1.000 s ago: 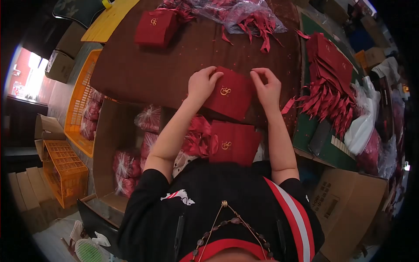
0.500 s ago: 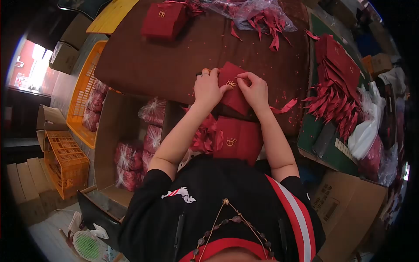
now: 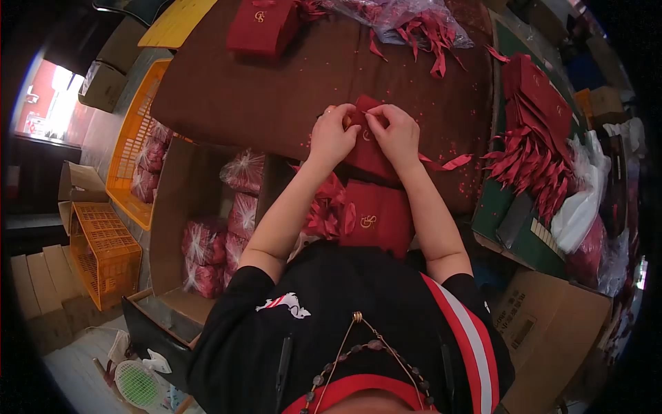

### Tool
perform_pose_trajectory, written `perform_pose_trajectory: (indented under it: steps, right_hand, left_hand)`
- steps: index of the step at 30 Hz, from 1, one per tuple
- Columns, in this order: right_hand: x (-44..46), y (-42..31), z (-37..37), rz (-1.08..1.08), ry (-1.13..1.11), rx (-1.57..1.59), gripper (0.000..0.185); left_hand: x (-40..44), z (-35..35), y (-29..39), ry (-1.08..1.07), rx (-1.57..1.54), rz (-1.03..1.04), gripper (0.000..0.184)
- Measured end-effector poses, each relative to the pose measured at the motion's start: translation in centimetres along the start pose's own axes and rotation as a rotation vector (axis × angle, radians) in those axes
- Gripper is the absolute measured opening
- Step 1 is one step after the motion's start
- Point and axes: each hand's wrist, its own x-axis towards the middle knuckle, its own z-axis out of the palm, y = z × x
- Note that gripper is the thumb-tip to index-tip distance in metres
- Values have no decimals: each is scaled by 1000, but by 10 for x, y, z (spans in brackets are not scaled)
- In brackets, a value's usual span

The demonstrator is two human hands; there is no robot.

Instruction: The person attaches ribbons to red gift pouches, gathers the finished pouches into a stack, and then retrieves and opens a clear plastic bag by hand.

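Observation:
A dark red pouch (image 3: 372, 157) with a gold logo lies on the brown cloth-covered table (image 3: 255, 103), under both hands. My left hand (image 3: 334, 135) is closed at the pouch's upper left edge, pinching it between thumb and fingers. From the right, my right hand (image 3: 396, 132) pinches at the pouch's top edge; whatever is between its fingertips is too small to make out. A red ribbon (image 3: 452, 163) trails on the table right of that hand. Nearer my body, more red pouches (image 3: 379, 219) rest beside bunched red ribbons (image 3: 329, 210).
A stack of red pouches (image 3: 261, 29) stands at the table's far left, with ribbons in clear plastic (image 3: 427, 27) farther back. Ribboned pouches (image 3: 538, 96) lie on a green board at right. A carton (image 3: 172, 228) with wrapped bundles and an orange crate (image 3: 131, 148) stand left.
My right hand has moved left onto the pouch and then up to its top edge, beside my left hand. The pouch is now turned and more covered by my hands.

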Motion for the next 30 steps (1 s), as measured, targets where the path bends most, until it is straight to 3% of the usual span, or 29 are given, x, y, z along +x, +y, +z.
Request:
perform_pose_trajectory:
  steps: [7,17,20,21,22,25,30]
  right_hand:
    - [3,-6,-10,-220,-29,-121,9]
    - [13,-5,-21,-303,-175,-75,10]
    - [17,-6,-27,-261,-195,-47,12]
    - [20,-6,-32,-158,-244,10,13]
    - [22,-5,-36,-56,-293,67,13]
    - [16,-3,-34,15,-277,16,15]
    - [3,17,-12,107,-271,40,12]
  left_hand:
    - [-7,-2,13,19,-29,95,42]
    - [-28,4,23,117,269,324,44]
    - [-25,-2,23,45,185,322,42]
    - [-22,-6,21,-32,91,293,41]
    - [-16,-4,12,22,-22,341,34]
    - [-1,-2,-6,8,50,335,26]
    - [7,8,-2,-147,-52,27,21]
